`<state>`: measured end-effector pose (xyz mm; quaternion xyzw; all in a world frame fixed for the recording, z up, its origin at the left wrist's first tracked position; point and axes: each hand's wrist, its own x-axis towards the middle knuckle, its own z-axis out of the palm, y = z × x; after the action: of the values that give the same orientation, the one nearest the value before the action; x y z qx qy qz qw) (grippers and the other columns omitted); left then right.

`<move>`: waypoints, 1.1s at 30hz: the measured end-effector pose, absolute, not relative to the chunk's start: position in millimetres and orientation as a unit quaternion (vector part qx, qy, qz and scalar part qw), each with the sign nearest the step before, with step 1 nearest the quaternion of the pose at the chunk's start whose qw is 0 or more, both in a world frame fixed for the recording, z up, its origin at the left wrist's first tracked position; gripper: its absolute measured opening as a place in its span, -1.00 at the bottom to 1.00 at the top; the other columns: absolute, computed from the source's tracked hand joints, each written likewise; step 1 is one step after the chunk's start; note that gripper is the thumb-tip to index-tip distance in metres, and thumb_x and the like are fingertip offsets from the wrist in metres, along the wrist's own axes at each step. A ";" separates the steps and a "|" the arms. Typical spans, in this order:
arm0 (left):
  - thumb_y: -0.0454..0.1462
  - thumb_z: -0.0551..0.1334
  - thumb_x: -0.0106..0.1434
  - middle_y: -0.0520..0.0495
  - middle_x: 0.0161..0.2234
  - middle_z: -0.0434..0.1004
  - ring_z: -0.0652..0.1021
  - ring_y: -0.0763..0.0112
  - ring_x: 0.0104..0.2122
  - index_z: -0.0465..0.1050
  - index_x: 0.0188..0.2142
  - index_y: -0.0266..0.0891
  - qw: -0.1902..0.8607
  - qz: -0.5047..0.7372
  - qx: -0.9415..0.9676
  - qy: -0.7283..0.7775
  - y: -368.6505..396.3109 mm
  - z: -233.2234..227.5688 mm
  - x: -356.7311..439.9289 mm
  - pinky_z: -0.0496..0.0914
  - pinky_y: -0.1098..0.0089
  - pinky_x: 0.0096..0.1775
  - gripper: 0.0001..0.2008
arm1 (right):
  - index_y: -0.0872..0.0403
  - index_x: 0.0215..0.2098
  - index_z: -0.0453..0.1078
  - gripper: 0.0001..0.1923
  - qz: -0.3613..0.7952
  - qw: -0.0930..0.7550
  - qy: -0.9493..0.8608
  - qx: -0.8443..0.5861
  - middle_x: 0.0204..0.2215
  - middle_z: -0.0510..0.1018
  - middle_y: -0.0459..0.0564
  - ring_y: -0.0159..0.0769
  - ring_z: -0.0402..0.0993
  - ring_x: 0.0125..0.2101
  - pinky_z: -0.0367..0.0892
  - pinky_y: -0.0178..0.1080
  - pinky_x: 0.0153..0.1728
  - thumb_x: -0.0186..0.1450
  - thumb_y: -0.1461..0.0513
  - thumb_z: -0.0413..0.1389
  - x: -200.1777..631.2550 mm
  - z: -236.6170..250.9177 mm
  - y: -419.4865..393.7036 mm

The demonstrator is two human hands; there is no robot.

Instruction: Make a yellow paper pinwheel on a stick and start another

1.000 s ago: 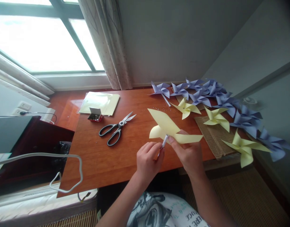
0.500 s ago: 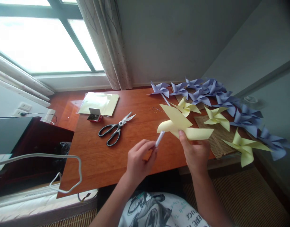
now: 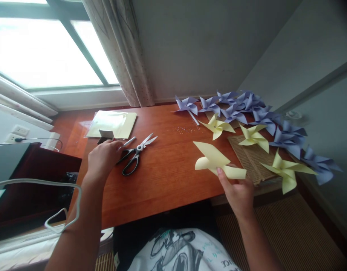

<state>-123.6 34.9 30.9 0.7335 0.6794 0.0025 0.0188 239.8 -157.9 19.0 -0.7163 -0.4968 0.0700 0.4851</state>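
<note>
Window light falls on a reddish wooden desk [image 3: 162, 177] set against a grey wall, curtain at the corner. Right hand [image 3: 238, 192] pinches a folded yellow pinwheel head [image 3: 215, 162] by its lower edge, holding it just above the desk; no stick on it as far as can be seen. Left hand [image 3: 104, 158] is out to the left, fingers closed on a thin white stick [image 3: 129, 142], knuckles just beside a small box [image 3: 105, 134] and the scissors [image 3: 136, 154]. Sheets of yellow paper [image 3: 112, 123] lie behind the box.

Finished work: three yellow pinwheels [image 3: 254, 137] and a row of purple pinwheels [image 3: 241, 107] spread along the right side, partly over a woven mat [image 3: 252, 162]. Judging by that, most of the batch is made; the held one looks folded but not yet fixed to its stick.
</note>
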 end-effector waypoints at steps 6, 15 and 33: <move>-0.13 0.27 0.30 -0.05 -0.15 0.61 0.48 0.26 -0.37 0.63 -0.19 -0.05 0.000 0.104 0.732 0.673 36.5 15.2 -123.1 0.20 0.33 -0.35 -0.82 | 0.04 -0.29 0.53 -0.95 0.064 0.475 -0.529 -0.700 -0.32 0.66 0.02 -0.18 0.62 -0.32 0.53 -0.18 -0.26 0.30 0.22 0.24 240.7 21.8 -164.2; -0.18 0.27 0.29 -0.10 -0.30 0.64 0.61 0.29 -0.30 0.58 -0.22 -0.24 0.477 0.374 0.632 0.483 -44.4 1.1 -11.7 0.47 0.35 -0.22 -0.81 | 0.05 -0.28 0.54 -0.95 0.039 0.455 -0.525 -0.718 -0.35 0.66 0.02 -0.18 0.62 -0.37 0.53 -0.19 -0.31 0.30 0.23 0.24 268.9 15.9 -184.1; -0.13 0.46 0.09 -0.14 -0.22 0.62 0.55 0.35 -0.21 0.58 -0.21 -0.28 0.860 0.238 0.322 0.317 -109.9 25.9 183.4 0.37 0.41 -0.14 -0.67 | -0.03 -0.09 0.59 -0.72 -0.246 0.250 -0.685 -0.638 -0.13 0.71 0.00 -0.10 0.60 -0.08 0.47 -0.04 0.02 0.37 0.34 0.07 377.2 25.3 -193.0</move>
<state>183.4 -109.9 25.9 0.3216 0.3175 0.2382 0.8597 377.2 -193.0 25.3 -0.6383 -0.6855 -0.2457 0.2497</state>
